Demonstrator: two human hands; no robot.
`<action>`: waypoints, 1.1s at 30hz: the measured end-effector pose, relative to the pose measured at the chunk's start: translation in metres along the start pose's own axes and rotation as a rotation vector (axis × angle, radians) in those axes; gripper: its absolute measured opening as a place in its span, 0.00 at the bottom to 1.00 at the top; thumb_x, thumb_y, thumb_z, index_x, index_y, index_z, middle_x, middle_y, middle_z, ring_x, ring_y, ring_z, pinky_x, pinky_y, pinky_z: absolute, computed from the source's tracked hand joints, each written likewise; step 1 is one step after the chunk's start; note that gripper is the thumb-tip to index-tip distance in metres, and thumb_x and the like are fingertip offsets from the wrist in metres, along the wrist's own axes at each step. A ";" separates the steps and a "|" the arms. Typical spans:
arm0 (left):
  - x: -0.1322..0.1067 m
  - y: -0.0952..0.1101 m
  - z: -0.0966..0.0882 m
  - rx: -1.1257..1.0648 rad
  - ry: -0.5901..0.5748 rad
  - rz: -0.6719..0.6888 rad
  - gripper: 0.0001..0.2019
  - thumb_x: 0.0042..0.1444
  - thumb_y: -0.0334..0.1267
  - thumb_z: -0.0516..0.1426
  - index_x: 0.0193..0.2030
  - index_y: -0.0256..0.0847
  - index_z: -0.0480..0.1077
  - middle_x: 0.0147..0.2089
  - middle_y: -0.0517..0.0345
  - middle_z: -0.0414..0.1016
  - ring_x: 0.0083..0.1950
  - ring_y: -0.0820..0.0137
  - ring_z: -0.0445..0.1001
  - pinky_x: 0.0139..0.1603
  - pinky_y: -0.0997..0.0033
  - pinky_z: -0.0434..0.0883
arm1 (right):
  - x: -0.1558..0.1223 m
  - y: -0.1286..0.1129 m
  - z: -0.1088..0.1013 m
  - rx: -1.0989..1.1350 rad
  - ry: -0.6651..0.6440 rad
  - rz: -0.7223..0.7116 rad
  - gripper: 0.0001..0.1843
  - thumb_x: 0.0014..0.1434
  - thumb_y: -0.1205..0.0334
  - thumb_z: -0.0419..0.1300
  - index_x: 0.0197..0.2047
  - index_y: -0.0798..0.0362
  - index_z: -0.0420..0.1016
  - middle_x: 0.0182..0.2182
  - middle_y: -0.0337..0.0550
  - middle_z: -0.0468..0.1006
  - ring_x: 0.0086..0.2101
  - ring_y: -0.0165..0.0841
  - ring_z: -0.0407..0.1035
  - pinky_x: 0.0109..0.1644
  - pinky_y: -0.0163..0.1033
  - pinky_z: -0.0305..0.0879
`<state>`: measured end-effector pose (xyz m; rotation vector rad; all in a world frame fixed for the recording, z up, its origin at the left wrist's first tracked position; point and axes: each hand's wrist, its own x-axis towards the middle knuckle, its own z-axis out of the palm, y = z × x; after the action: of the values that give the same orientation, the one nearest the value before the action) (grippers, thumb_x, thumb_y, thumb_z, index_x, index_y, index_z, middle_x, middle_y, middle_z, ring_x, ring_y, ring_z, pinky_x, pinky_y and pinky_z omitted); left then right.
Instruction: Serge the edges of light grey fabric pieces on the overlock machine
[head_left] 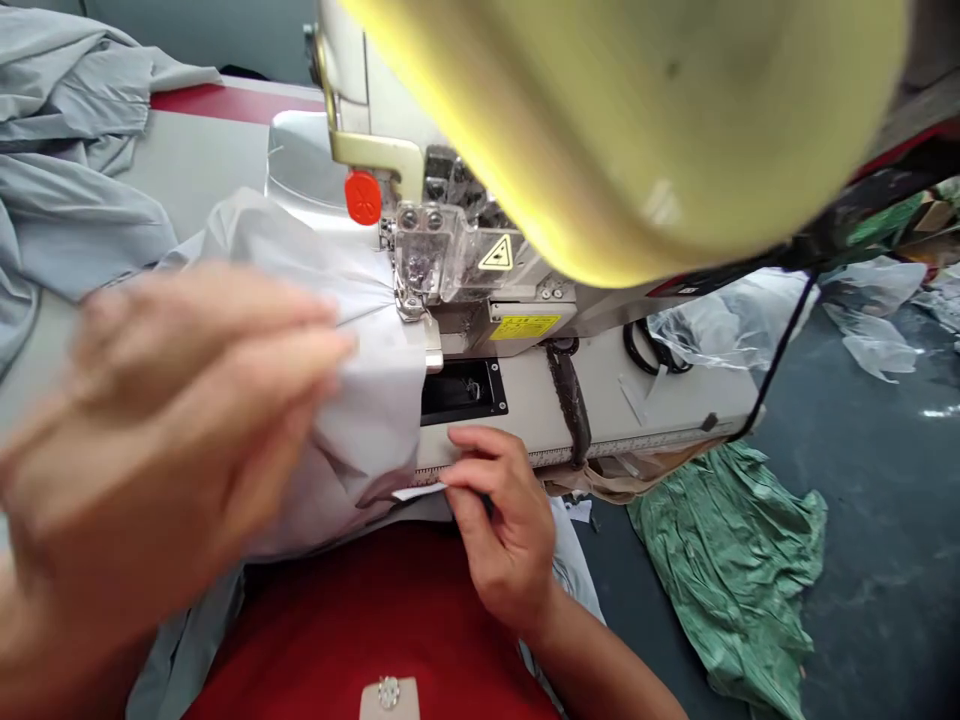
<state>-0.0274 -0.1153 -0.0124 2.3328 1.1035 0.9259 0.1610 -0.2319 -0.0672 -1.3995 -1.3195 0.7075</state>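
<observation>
A light grey fabric piece (375,400) lies under the presser foot (409,300) of a cream sewing machine (570,390). My left hand (157,440), large and blurred close to the camera, rests on the fabric with its fingers together, pointing toward the needle. My right hand (502,530) sits at the machine bed's front edge and pinches a small white label (418,491) against the fabric's lower edge.
More grey fabric (67,170) is heaped at the left on the table. A green cloth (735,570) lies on the dark floor at the right, with clear plastic bags (870,320) beyond. Black scissors (652,355) lie on the machine bed. A red garment (352,640) covers my lap.
</observation>
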 end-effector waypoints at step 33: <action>-0.084 0.019 0.042 -1.317 -0.527 -0.954 0.20 0.51 0.52 0.62 0.26 0.36 0.65 0.20 0.64 0.63 0.19 0.82 0.54 0.17 0.84 0.53 | -0.031 -0.026 0.027 0.053 -0.186 0.002 0.06 0.59 0.69 0.55 0.33 0.52 0.71 0.26 0.40 0.76 0.26 0.30 0.68 0.32 0.34 0.64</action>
<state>-0.0272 -0.1959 -0.0634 0.7233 0.7830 0.3565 0.1209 -0.2575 -0.0578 -1.3180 -1.4326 0.8847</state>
